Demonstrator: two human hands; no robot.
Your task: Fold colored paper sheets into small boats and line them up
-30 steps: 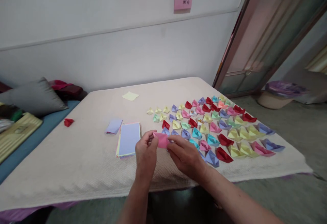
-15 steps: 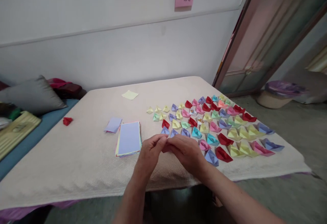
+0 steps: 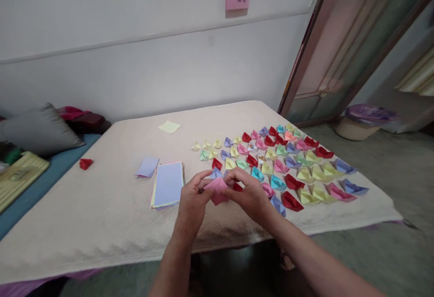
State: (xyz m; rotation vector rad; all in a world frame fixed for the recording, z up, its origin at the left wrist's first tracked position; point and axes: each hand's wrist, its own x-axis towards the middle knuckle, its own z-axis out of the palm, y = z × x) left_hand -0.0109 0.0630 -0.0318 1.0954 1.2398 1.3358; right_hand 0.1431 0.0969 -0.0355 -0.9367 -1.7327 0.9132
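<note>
A folded piece of pink paper (image 3: pixel 217 190) is held above the near part of the covered table, pinched from both sides. My left hand (image 3: pixel 195 197) grips its left side between thumb and fingers. On its right side my right hand (image 3: pixel 247 195) does the same, fingers curled behind. Just beyond my hands and to the right lie several rows of small folded paper boats (image 3: pixel 294 181) in red, yellow, blue, pink and green. My right hand partly covers the closest ones. Left of my left hand lies a stack of coloured paper sheets (image 3: pixel 168 184) with a blue sheet on top.
Smaller blue sheets (image 3: pixel 148 167) lie beside the stack, a pale yellow sheet (image 3: pixel 170 127) farther back. A red folded paper piece (image 3: pixel 86 164) is at the left. Beyond that is a grey pillow (image 3: pixel 40 129). A lined bin (image 3: pixel 362 120) stands on the floor at right.
The pink paper, earlier almost hidden under my closed hands, now shows its face between them. My hands have moved slightly apart and tilted it up. The whole view has shifted slightly.
</note>
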